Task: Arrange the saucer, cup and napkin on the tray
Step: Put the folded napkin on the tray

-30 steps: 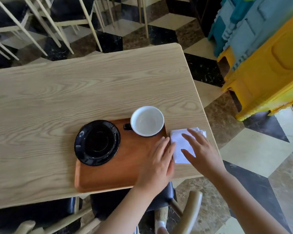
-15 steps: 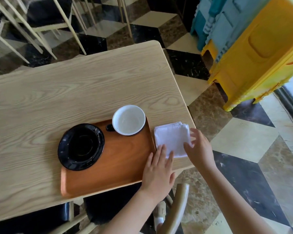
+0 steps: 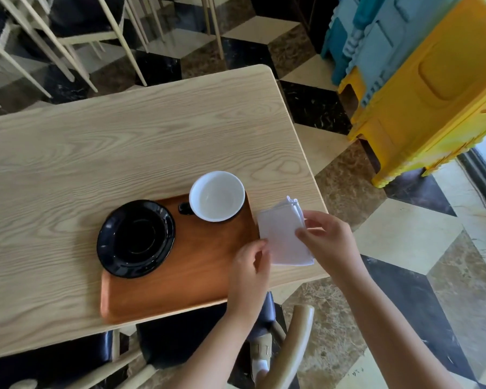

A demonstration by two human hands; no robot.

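Observation:
A brown wooden tray [image 3: 180, 282] lies at the near edge of the pale wooden table [image 3: 124, 141]. On its left end sits a black saucer [image 3: 136, 238], partly overhanging the rim. A cup [image 3: 217, 196], white inside with a black handle, stands at the tray's far right corner. A folded white napkin [image 3: 282, 234] is just right of the tray, its right side lifted. My right hand [image 3: 327, 241] pinches the napkin's right edge. My left hand [image 3: 250, 272] holds its lower left corner over the tray's right rim.
The table's right edge runs close to the napkin, with a tiled floor beyond. Yellow and blue plastic stools [image 3: 421, 88] are stacked at the right. A chair [image 3: 289, 346] with a dark seat stands under the near edge. More chairs [image 3: 68, 29] stand behind the table.
The napkin lay flat under both hands; now my right hand has pinched and raised its right side, and my left hand has curled onto its left corner. The view shifted slightly.

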